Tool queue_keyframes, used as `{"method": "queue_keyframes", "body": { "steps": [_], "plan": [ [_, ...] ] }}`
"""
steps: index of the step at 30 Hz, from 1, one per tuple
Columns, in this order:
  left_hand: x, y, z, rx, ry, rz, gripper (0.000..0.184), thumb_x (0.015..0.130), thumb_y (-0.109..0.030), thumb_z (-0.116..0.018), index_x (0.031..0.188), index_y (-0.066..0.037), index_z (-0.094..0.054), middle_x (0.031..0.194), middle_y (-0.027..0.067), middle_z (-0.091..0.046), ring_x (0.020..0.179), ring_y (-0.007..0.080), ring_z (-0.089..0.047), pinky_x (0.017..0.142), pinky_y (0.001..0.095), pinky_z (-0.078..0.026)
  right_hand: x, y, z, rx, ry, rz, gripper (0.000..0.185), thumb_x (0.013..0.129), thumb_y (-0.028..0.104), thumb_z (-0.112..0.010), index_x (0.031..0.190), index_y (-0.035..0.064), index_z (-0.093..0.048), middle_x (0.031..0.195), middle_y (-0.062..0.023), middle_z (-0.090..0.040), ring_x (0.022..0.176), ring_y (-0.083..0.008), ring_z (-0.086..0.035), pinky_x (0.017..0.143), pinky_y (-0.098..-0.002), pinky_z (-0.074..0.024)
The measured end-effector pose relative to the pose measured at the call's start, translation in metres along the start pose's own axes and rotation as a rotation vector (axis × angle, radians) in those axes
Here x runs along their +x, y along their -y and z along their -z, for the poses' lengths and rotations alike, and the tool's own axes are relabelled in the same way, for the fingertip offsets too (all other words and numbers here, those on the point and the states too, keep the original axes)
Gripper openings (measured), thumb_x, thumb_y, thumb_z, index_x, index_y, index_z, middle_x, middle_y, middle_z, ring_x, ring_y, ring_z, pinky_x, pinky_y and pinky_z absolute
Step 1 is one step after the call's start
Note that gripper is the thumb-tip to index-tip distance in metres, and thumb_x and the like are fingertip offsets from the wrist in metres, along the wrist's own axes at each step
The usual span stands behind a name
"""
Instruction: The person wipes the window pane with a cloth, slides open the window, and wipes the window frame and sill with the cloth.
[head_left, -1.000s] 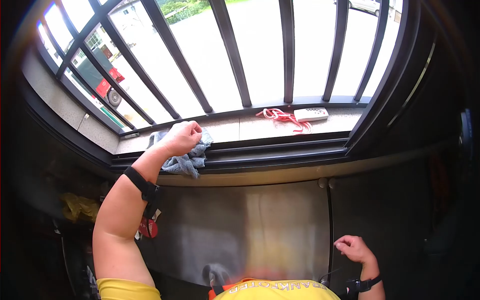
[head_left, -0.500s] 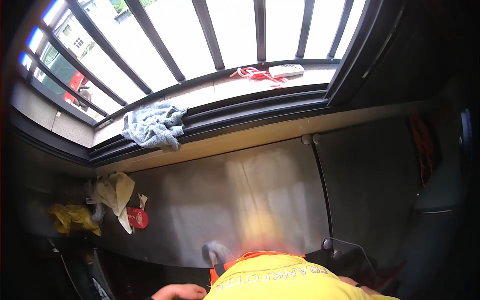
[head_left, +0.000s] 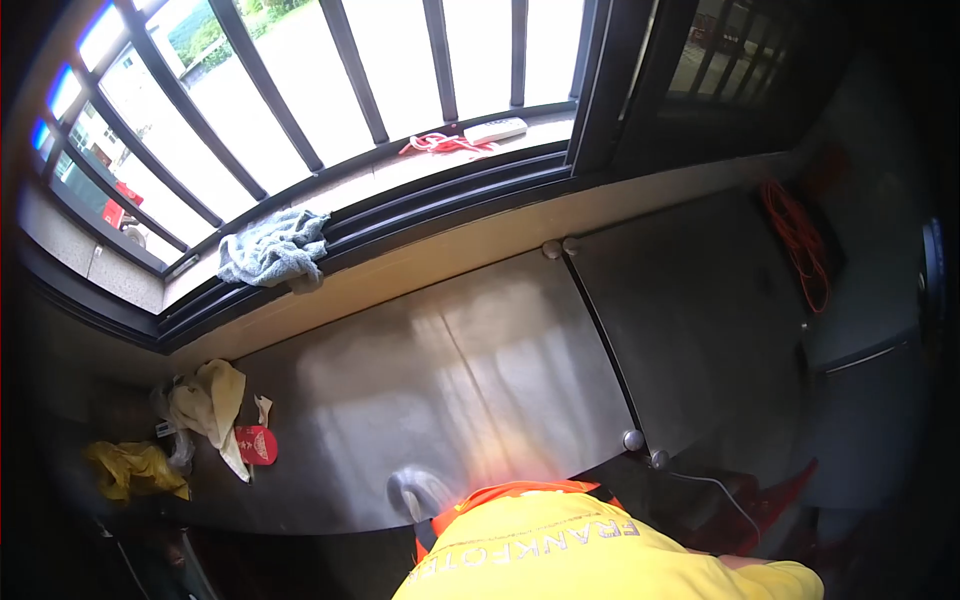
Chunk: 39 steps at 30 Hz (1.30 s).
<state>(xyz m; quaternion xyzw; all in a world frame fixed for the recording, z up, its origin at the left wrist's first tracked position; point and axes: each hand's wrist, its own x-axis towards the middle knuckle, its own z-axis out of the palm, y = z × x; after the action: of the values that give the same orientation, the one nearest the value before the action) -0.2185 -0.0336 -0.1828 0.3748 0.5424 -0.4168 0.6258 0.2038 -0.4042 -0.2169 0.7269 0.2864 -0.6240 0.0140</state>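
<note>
Neither my left hand nor my right hand shows at this moment. Only a sliver of my right forearm [head_left: 738, 562] is seen beside the yellow shirt [head_left: 590, 555], and the hand beyond it is hidden. In front of my body stretches a shiny metal table [head_left: 380, 400]. At its near edge, close to my shirt, is a round grey shape [head_left: 412, 487], blurred and too unclear to name. Farther left on the metal lie a cream cloth [head_left: 215, 395], a red tag or packet [head_left: 257, 446] and a crumpled yellow bag or cloth [head_left: 135, 470].
A barred window [head_left: 350, 90] rises behind the table. Its sill holds a grey-blue towel [head_left: 275, 248], red-and-white cord [head_left: 440, 144] and a white power strip or box [head_left: 495, 130]. A second metal table [head_left: 680, 320] adjoins on the right, with coiled orange cord [head_left: 797, 240] at its far end.
My view has turned to the right, so the window and tables sit farther left. My left hand, seen at the bottom edge before, has gone out of view.
</note>
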Motion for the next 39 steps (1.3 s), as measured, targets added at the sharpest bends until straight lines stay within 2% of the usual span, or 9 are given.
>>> {"method": "queue_keyframes", "body": {
  "steps": [27, 39],
  "plan": [
    [0.006, 0.013, 0.005, 0.081, 0.007, 0.028, 0.038, 0.094, -0.028, -0.055, 0.124, -0.005, -0.053, 0.115, 0.0062, -0.059, 0.11, 0.0126, -0.054, 0.09, 0.0289, -0.046, -0.003, 0.003, -0.023, 0.257, 0.128, -0.017, 0.04, 0.091, 0.031, -0.057, 0.126, 0.01, -0.054, 0.122, -0.0045, -0.057, 0.112, -0.0147, -0.052, 0.096, -0.0334, -0.0412],
    [0.009, 0.037, -0.008, 0.107, 0.089, 0.085, 0.039, 0.093, -0.028, -0.056, 0.125, -0.005, -0.053, 0.116, 0.0065, -0.058, 0.111, 0.013, -0.053, 0.091, 0.0299, -0.047, -0.012, -0.001, -0.025, 0.46, 0.345, -0.038, 0.041, 0.092, 0.029, -0.058, 0.127, 0.0088, -0.054, 0.123, -0.0038, -0.057, 0.111, -0.0133, -0.052, 0.097, -0.0317, -0.04]
  ]
}}
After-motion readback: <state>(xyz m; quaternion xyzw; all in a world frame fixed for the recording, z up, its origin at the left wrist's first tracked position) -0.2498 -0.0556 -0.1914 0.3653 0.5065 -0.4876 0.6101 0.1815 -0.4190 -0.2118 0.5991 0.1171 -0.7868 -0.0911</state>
